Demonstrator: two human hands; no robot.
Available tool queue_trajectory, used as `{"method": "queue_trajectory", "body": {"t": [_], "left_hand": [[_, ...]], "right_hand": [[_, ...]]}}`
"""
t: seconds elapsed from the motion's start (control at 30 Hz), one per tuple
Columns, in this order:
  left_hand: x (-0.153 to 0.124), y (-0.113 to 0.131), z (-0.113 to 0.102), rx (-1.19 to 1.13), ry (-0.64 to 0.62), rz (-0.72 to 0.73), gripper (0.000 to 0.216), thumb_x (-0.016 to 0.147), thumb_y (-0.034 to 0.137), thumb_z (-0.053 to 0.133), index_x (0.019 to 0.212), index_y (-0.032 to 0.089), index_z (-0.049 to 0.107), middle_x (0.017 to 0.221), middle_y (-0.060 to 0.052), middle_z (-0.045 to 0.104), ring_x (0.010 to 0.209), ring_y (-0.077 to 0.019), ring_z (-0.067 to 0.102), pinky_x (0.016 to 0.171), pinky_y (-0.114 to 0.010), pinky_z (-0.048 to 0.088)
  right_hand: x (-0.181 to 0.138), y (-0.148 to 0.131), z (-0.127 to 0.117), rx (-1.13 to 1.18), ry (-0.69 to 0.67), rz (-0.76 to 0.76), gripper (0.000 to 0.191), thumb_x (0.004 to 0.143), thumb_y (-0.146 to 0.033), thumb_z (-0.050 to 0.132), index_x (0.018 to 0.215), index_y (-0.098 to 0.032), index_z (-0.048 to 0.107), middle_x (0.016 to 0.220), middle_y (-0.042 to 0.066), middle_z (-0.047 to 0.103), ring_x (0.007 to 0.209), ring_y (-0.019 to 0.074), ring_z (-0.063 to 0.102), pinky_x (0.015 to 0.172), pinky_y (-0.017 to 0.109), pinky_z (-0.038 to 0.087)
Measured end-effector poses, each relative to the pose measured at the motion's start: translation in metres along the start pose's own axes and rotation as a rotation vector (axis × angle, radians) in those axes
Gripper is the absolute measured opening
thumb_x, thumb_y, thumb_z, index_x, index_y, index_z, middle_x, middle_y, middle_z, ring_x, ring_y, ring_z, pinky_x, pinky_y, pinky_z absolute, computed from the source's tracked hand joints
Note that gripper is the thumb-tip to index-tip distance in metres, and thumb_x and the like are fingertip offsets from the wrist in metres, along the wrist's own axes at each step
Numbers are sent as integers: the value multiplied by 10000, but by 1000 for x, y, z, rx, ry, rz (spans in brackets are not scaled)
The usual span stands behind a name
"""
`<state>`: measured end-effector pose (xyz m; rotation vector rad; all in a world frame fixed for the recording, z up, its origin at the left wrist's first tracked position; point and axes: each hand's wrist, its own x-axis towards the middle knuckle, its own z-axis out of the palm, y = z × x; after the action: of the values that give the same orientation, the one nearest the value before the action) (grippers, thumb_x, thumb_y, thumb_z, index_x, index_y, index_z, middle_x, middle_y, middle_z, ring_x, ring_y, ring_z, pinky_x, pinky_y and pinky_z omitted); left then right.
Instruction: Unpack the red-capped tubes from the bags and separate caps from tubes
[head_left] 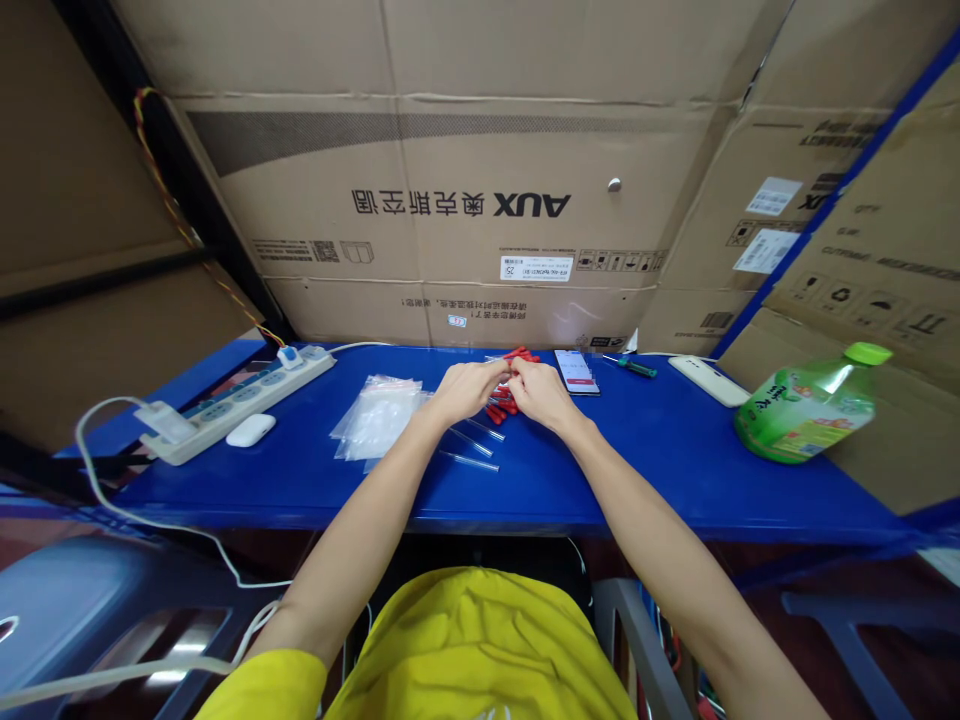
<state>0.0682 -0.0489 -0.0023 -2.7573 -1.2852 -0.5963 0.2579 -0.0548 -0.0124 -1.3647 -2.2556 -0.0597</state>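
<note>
My left hand (pixel 465 388) and my right hand (pixel 541 392) meet over the middle of the blue table (pixel 660 450), fingers curled and pinched together around small red pieces (pixel 504 400). More red pieces (pixel 521 353) lie just behind the hands. Which piece each hand grips is hidden by the fingers. Clear thin tubes (pixel 472 450) lie on the table just in front of my left wrist. A pile of clear plastic bags (pixel 377 415) sits to the left of my left hand.
A white power strip (pixel 247 398) and a white mouse-like object (pixel 250 430) lie at the left. A phone (pixel 576 370), a green-handled screwdriver (pixel 636 367), a white flat device (pixel 709 380) and a green bottle on its side (pixel 806 405) are at the right. Cardboard boxes (pixel 465 200) wall the back.
</note>
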Motion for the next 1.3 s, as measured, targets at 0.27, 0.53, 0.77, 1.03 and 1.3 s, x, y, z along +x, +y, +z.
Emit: {"method": "queue_trajectory", "body": {"t": [0.27, 0.53, 0.77, 1.03, 1.3], "left_hand": [[1, -4, 4, -50, -14, 18, 411, 1097, 383, 286, 1231, 253, 651, 1099, -76, 775, 993, -251, 725, 751, -291, 429], [2, -7, -1, -230, -23, -108, 451, 1080, 454, 317, 1080, 228, 707, 956, -59, 761, 869, -231, 687, 743, -288, 408], [4, -1, -2, -314, -49, -220, 448, 1069, 412, 335, 992, 205, 725, 986, -65, 766, 890, -232, 678, 759, -299, 423], [1, 3, 3, -44, -36, -119, 409, 1092, 394, 280, 1155, 242, 655, 1086, -85, 760, 982, -267, 709, 814, -331, 465], [3, 3, 4, -34, -103, -138, 376, 1083, 363, 323, 1149, 255, 677, 1082, -84, 766, 971, -263, 716, 826, -332, 477]], "right_hand": [[3, 7, 13, 209, 98, 20, 190, 923, -168, 441, 833, -199, 605, 723, 53, 680, 653, 207, 574, 649, 303, 325], [0, 14, 5, 375, 96, -56, 224, 1025, -317, 451, 949, -212, 634, 856, 36, 716, 748, 192, 628, 702, 278, 391], [-4, 15, 3, 154, 109, -140, 202, 1017, -326, 501, 1054, -219, 668, 1059, 77, 750, 928, 230, 675, 783, 298, 422], [-5, 8, -3, -5, 58, -40, 204, 997, -325, 506, 1031, -219, 677, 986, 71, 773, 841, 237, 684, 704, 305, 376], [-5, 2, -5, -103, 6, -92, 239, 987, -291, 477, 1077, -201, 679, 1143, 93, 757, 958, 238, 682, 712, 299, 388]]}}
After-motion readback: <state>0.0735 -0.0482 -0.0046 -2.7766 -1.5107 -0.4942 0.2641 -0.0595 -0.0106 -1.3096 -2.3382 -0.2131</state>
